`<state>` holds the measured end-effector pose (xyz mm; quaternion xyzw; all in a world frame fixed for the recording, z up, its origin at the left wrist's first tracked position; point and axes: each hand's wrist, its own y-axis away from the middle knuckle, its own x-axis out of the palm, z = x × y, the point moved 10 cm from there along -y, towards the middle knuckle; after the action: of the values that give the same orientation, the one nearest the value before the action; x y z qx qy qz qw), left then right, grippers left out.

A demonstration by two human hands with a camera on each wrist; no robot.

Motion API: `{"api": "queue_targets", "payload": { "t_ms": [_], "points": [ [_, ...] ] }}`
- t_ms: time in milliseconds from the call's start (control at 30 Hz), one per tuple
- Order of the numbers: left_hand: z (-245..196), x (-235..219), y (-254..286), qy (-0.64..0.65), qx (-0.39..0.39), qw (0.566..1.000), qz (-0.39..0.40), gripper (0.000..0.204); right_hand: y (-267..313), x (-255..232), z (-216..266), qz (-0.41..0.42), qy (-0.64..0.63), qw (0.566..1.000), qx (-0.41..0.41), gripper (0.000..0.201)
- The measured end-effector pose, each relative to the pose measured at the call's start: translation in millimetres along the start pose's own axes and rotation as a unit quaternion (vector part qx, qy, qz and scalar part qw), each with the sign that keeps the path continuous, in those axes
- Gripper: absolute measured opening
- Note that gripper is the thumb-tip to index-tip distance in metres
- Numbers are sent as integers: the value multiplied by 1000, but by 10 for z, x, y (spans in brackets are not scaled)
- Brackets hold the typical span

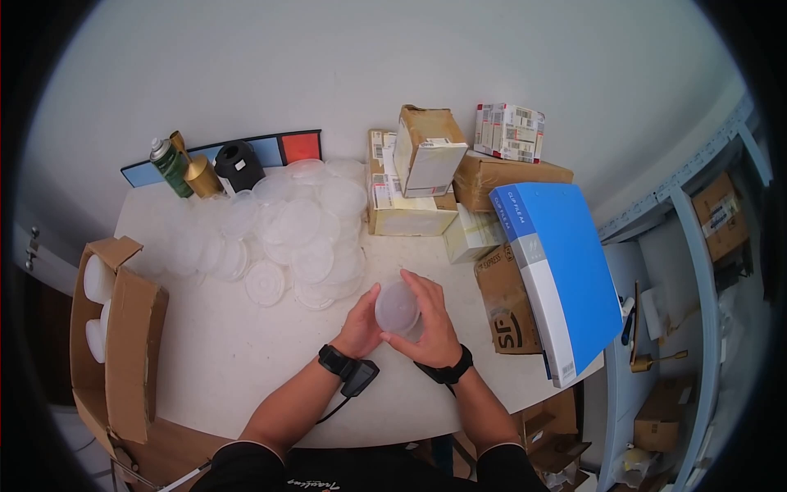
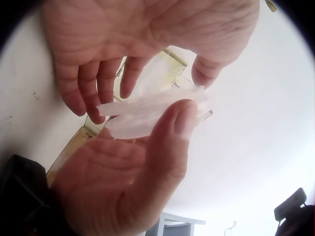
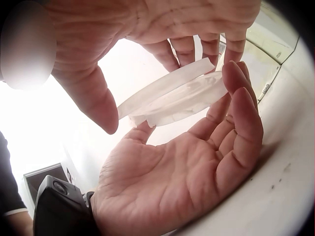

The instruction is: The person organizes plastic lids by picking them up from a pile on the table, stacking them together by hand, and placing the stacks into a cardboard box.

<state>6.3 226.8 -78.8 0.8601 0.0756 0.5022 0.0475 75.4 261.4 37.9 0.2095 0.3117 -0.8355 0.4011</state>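
Two translucent round plastic lids (image 1: 397, 307), one against the other, are held above the table (image 1: 328, 385) between both hands. My left hand (image 1: 358, 322) holds them by the left side, its fingers bent at the rims. From the other side, my right hand (image 1: 432, 325) grips them, thumb at the near edge and fingers at the far edge. In the left wrist view the lids (image 2: 142, 105) show nearly edge-on. Seen from the right wrist, the lids (image 3: 172, 93) sit slightly fanned apart. A large heap of similar lids (image 1: 287, 234) lies to the left.
An open carton (image 1: 135, 344) with white round containers (image 1: 99, 279) stands at the left edge. Stacked boxes (image 1: 414, 217) and a blue clip file (image 1: 566, 262) are at the right. A spray can (image 1: 170, 168) and black holder (image 1: 238, 168) stand at the back left.
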Motion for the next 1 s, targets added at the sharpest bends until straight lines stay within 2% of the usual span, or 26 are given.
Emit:
{"api": "queue_targets", "payload": {
  "t_ms": [267,567,800,900,1000],
  "points": [
    [37,-87,-43,-11,6,1000,7,63,18,28,-102,2,-5,1000,14,97],
    [-19,70,17,-32,-7,999,8,67,57,32,-128,-7,-11,1000,16,96],
    [-12,13,-14,-13,5,1000,27,70,96,13,-72,-44,52,998,-5,93],
    [38,-31,-22,7,-10,1000,17,72,141,-2,-37,-38,90,995,8,93],
    [52,112,19,14,-27,998,53,71,222,-80,-131,-49,103,992,47,92]
  ]
}}
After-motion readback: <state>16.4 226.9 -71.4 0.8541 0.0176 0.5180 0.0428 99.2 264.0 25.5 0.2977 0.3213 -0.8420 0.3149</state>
